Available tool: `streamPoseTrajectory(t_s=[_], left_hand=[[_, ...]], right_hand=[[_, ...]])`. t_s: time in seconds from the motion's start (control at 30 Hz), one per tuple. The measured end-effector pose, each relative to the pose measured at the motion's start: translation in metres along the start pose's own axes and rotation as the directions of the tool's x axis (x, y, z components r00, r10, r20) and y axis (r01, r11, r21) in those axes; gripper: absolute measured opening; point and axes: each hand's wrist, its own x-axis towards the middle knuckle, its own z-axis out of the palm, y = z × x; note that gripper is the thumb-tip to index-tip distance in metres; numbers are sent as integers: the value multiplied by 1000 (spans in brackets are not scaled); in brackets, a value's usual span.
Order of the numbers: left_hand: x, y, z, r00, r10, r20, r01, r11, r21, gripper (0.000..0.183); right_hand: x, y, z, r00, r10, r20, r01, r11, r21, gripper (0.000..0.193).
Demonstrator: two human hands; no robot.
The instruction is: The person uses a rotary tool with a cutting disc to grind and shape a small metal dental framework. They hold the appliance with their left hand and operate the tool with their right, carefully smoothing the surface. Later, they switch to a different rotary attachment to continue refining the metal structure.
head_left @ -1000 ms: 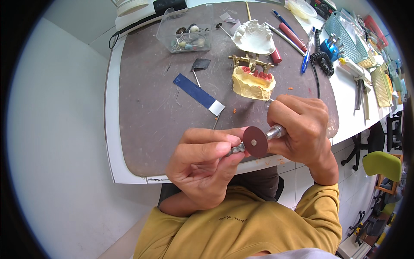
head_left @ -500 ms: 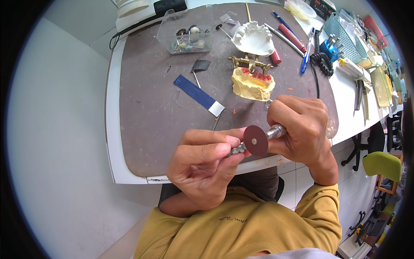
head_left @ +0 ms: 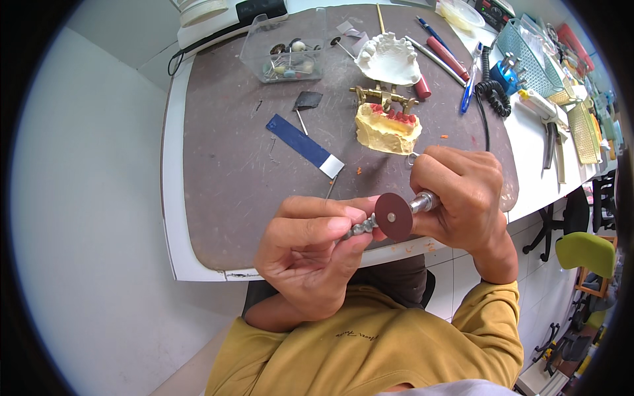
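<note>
Between the thumb and fingers of my left hand point(head_left: 307, 247) is a small grey metal dental bridge point(head_left: 361, 228), its row of tooth shapes partly covered by the fingertips. My right hand point(head_left: 462, 191) wraps round a silver rotary handpiece point(head_left: 424, 201). A dark red cutting disc point(head_left: 394, 216) is fixed to the handpiece's tip, right beside the bridge's right end; whether they touch I cannot tell. Beyond the hands stands a brass articulator point(head_left: 386, 96) with a white upper plaster cast point(head_left: 388, 59) and a yellow lower cast point(head_left: 388, 132) bearing red teeth.
A blue strip point(head_left: 297, 140) with a white end lies left of the casts. Farther back is a clear box point(head_left: 284, 69) of polishing burs. Pens, a red stick point(head_left: 447, 58), a coiled black cable point(head_left: 494, 98) and a teal basket point(head_left: 530, 63) line the right. A green chair point(head_left: 586, 254) stands beyond.
The disc and handpiece have shifted very slightly right. A little more of the metal bridge shows between my fingers. Both hands keep their holds.
</note>
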Motion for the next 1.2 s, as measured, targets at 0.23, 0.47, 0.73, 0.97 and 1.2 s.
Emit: streamPoseTrajectory(t_s=[0.23, 0.47, 0.73, 0.97, 1.2], left_hand=[[0, -1, 1, 1000, 9, 3, -8, 1000, -24, 22], [0, -3, -1, 999, 48, 21, -45, 990, -134, 25], [2, 3, -2, 970, -245, -8, 237, 945, -225, 24], [1, -3, -4, 973, -230, -10, 210, 905, -369, 21], [0, -4, -3, 980, -198, -12, 182, 925, -334, 22]], right_hand=[[1, 0, 0, 1000, 2, 14, -2, 1000, 2, 53], [1, -1, -1, 1000, 1, 21, -2, 1000, 5, 51], [-1, 0, 0, 999, 34, -15, -34, 999, -7, 50], [1, -3, 1, 999, 38, 4, -38, 999, -14, 50], [2, -3, 2, 999, 42, 15, -42, 999, 7, 51]])
